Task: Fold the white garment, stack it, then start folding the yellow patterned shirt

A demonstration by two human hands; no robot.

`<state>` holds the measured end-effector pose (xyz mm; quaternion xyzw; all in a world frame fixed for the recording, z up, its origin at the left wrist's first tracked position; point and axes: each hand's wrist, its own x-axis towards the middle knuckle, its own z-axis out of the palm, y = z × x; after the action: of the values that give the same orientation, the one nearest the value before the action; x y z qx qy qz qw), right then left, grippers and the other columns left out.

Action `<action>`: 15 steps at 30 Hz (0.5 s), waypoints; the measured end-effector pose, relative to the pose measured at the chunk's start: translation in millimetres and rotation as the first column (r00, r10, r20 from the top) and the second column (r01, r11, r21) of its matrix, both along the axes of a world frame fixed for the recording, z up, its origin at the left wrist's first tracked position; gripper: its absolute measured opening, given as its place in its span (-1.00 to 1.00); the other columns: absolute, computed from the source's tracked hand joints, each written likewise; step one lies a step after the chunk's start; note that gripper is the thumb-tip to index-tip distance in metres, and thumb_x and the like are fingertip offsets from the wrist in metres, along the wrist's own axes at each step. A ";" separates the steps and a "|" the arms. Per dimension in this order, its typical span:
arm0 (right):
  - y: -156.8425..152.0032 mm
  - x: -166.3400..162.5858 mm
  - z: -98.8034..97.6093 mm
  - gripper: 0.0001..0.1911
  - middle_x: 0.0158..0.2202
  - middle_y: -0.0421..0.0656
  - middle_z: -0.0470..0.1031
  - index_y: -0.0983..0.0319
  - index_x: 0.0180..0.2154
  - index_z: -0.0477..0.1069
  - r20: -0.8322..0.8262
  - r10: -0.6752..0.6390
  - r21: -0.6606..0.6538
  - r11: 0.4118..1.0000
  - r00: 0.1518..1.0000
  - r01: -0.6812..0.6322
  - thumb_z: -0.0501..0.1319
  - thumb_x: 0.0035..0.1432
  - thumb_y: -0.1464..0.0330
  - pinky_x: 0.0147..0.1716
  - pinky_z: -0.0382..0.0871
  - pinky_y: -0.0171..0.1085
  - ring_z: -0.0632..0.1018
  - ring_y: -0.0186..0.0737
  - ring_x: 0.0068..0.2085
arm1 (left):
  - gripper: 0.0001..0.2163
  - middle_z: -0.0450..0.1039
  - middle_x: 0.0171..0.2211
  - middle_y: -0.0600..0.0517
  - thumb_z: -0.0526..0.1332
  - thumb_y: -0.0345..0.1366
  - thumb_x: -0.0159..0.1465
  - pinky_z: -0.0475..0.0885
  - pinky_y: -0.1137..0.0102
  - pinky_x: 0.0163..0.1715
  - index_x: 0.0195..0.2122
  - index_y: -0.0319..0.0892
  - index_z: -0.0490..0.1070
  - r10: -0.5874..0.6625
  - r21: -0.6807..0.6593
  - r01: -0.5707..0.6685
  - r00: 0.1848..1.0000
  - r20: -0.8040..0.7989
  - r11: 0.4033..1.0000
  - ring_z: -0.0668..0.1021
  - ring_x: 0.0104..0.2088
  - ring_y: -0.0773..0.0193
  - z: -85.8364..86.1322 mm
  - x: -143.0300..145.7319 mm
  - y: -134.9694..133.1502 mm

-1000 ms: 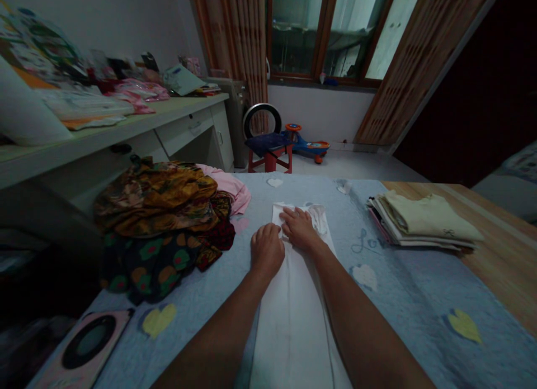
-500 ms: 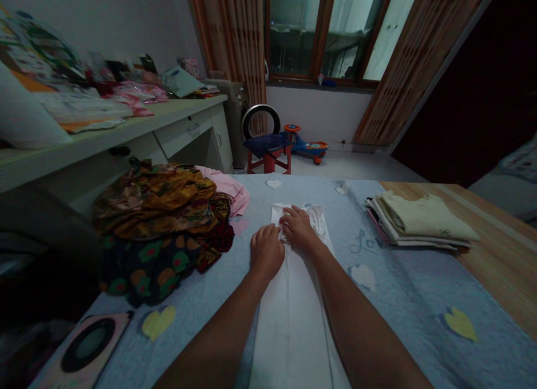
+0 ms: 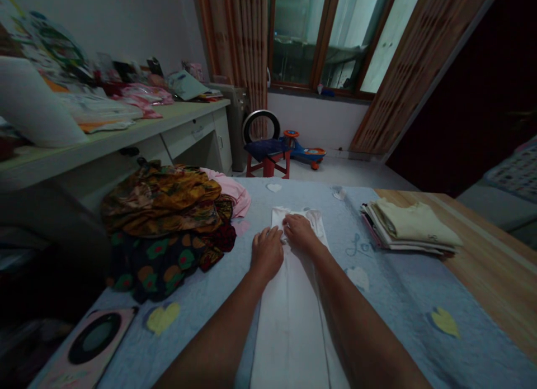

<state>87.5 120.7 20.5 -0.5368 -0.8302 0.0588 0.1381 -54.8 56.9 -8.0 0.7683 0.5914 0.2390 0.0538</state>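
A white garment (image 3: 289, 322) lies in a long, narrow folded strip down the middle of the bed cover, with its far end bunched and creased. My left hand (image 3: 267, 252) rests on the strip's left side near that end, fingers bent onto the cloth. Just beside it, my right hand (image 3: 300, 232) grips the crumpled part with curled fingers. Both sets of fingertips meet close together, and the fabric right under them is hidden.
Left of the strip is a heap of patterned clothes (image 3: 168, 210) with a pink cloth (image 3: 232, 193). A folded stack of clothes (image 3: 419, 227) sits on the right. A pink case with a dark circle (image 3: 94, 338) lies front left. A cluttered desk (image 3: 184, 118) and a red stool (image 3: 268, 165) stand beyond.
Both hands stay at the garment's far end with only slight finger movement. The camera view has tilted and shifted a little.
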 end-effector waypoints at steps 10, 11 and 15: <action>-70.9 -4.5 -12.8 -0.38 0.33 0.19 0.17 0.43 0.28 0.17 0.048 -0.117 0.030 0.993 0.992 0.116 0.06 0.19 0.46 0.27 0.10 0.04 0.19 0.10 0.34 | -0.59 0.37 0.22 0.02 0.04 -0.49 0.31 0.23 0.10 0.16 0.13 -0.01 0.37 -0.057 -0.048 0.056 0.998 -0.016 0.997 0.35 0.22 0.11 1.1 -12.6 5.7; -78.8 -7.2 -16.2 -0.36 0.33 0.22 0.14 0.47 0.29 0.16 0.038 -0.120 0.027 0.992 0.992 0.119 0.09 0.18 0.44 0.28 0.09 0.04 0.17 0.14 0.35 | -0.59 0.37 0.22 0.02 0.04 -0.47 0.32 0.23 0.10 0.16 0.13 0.00 0.37 -0.060 -0.051 0.059 0.998 -0.018 0.997 0.35 0.22 0.12 1.6 -13.7 6.1; -97.1 -16.9 -29.3 -0.35 0.34 0.17 0.14 0.42 0.30 0.13 -0.034 -0.136 0.087 0.987 0.990 0.138 0.09 0.19 0.42 0.30 0.08 0.04 0.16 0.11 0.36 | -0.62 0.36 0.23 0.02 0.03 -0.43 0.35 0.20 0.11 0.20 0.14 0.00 0.37 -0.075 -0.052 0.073 0.997 -0.028 0.996 0.34 0.24 0.14 3.8 -15.3 5.9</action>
<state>70.6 23.6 -8.8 -0.5851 -0.7911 0.0198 0.1774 -70.2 62.8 -4.2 0.7915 0.5691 0.2103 0.0733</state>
